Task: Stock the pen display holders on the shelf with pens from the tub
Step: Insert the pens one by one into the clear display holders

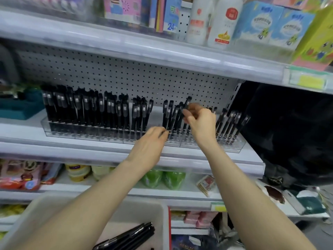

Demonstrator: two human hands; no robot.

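Grip of the right hand (200, 121) is clamped on a black pen (187, 103), held tilted above the clear display holders (90, 132) on the shelf (54, 148). Step in hand: insertion. The next move calls for lowering the tip into a free slot. The left hand (151, 139) touches standing pens at the holder front; its grip state cannot be told. Both forearms extend forward. More pens lie in the near tub (158, 213).

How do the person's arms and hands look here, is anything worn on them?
The left hand and the right hand are bare: no gloves, and no ring shows. Both forearms are uncovered too, with no sleeve, watch or bracelet in view.
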